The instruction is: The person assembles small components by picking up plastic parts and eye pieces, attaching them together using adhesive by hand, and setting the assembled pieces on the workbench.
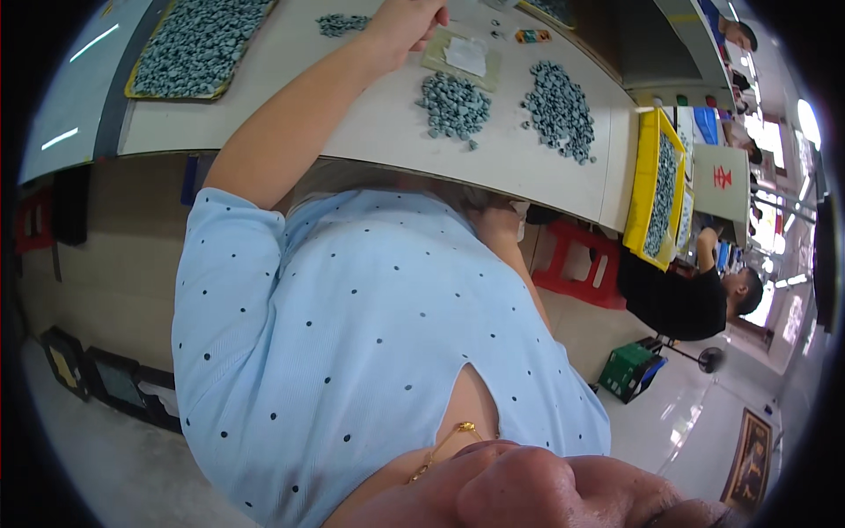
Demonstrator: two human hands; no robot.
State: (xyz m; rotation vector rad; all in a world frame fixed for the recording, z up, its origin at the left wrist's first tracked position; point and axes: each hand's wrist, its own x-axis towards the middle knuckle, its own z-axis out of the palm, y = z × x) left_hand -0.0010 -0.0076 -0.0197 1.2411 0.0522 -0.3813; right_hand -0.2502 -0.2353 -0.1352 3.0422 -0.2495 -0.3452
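I can't tell what the curled left hand (pixel 410 24) or the right hand (pixel 495 220) grips, so best keep the 2 near grey piles (pixel 453 107) apart.

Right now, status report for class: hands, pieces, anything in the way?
Left hand over table, fingers curled, grip unclear. Right hand low by table edge, partly hidden. Grey-green pieces heaped, white sheet just beyond.

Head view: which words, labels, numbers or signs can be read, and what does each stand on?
Pale panel, right: one large red character, not copied here.
Brown-and-gold rectangle, lower right: characters too blurred to read.
Small orange-and-green packet, top: any print too small to read.
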